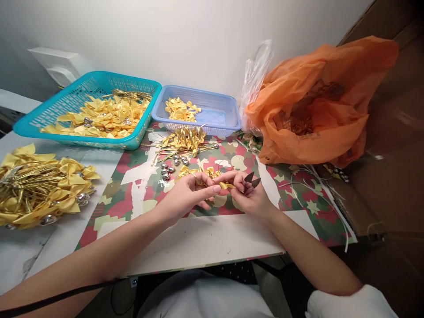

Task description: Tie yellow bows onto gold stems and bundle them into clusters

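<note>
Over the middle of the patterned sheet, my left hand (pixel 195 191) and my right hand (pixel 251 197) meet at a small yellow ribbon piece (pixel 226 186). Fingers of both hands are closed at it. Scissors (pixel 251 180) also sit in my right hand, their dark blades pointing up and right. Yellow ribbon pieces (pixel 207 171) lie just behind the fingers. Beyond them is a pile of yellow bows with gold ties (pixel 185 140). Several silver beads (pixel 165 170) lie to the left of the hands.
A teal basket (pixel 132 140) of yellow bows and a blue basket (pixel 228 129) with fewer bows stand at the back. An orange bag (pixel 311 150) stands at the right. Bundled bows (pixel 62 185) lie at the left. White strips (pixel 331 203) lie at the right edge.
</note>
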`<state>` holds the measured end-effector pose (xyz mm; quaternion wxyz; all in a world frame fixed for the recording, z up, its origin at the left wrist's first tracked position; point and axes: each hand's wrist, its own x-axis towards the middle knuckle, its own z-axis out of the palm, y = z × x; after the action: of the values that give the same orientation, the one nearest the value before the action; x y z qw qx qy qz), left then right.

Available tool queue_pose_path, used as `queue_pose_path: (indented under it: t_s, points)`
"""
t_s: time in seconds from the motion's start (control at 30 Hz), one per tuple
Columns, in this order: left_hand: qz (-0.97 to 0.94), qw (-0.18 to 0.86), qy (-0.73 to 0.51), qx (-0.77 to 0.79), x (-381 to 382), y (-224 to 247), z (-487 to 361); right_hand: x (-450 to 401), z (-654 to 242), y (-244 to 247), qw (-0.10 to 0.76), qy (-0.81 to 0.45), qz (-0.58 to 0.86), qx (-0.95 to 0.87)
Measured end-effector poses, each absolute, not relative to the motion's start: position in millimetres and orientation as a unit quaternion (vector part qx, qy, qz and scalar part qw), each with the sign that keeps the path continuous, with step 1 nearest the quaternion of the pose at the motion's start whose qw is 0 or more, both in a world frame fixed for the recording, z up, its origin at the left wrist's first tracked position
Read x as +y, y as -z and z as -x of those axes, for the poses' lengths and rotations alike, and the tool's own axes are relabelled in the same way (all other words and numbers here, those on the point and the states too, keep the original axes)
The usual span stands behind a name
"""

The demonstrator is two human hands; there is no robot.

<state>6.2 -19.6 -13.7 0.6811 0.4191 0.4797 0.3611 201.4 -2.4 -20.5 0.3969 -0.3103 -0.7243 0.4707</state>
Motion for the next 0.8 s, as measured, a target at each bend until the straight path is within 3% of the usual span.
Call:
queue_pose_path:
  t_s: [0.23,0.4,0.5,0.8]
  points:
    - [-0.393,0.729,-0.352,0.437,-16.9,17.3,-5.8,-4.5,-197.3,19.4,0.426,-0.444,0.293,-0.732]
    - [-0.397,0.681,-0.416,0.454,-20.5,16.3,-8.4,-10.6,-193.6,18.9,0.518,-0.294,0.341,-0.727]
    - [-0.415,0.658,-0.421,0.467,-22.5,16.2,-9.9,-12.4,-189.2,21.2,0.519,-0.240,0.378,-0.728]
    - [-0.462,0.629,-0.422,0.461,-23.1,12.2,-12.4,-8.5,-188.7,21.3,0.503,-0.449,0.404,-0.618]
